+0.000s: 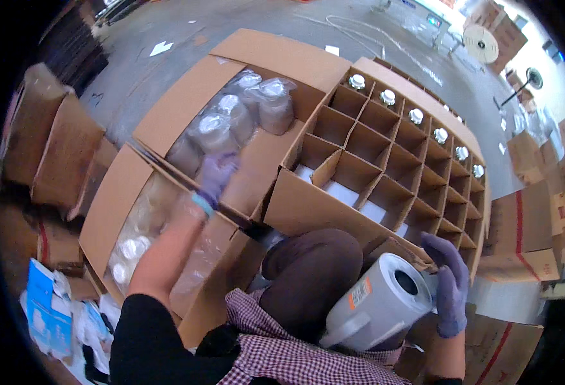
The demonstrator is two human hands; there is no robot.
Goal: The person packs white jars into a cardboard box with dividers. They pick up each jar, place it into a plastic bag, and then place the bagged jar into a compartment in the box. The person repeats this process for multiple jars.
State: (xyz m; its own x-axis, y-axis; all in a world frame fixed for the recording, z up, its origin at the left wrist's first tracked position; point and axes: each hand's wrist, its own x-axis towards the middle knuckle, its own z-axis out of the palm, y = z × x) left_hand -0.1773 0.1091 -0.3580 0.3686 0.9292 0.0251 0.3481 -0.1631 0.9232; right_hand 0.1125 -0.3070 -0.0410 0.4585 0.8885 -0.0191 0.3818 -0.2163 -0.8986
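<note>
My left hand (217,176), in a purple glove and blurred by motion, is over the near edge of an open cardboard box (266,160). Several bottle-shaped things in clear plastic wrap (215,131) stand in that box, just beyond my fingers. Whether the hand grips anything is not clear. On my lap lies a thick grey-white roll (380,301) with a dark round core and an orange-and-white label. Beside its right end is my right hand (448,282), also gloved, its fingers stretched out. In front of me is a divided cardboard box (334,208); silver-capped bottles (416,116) fill its far row.
Another open box (199,269) with wrapped items lies under my left forearm. Cardboard cartons (516,231) are stacked at the right, more flattened cardboard (64,151) at the left. A hose (366,38) runs across the grey floor beyond the boxes.
</note>
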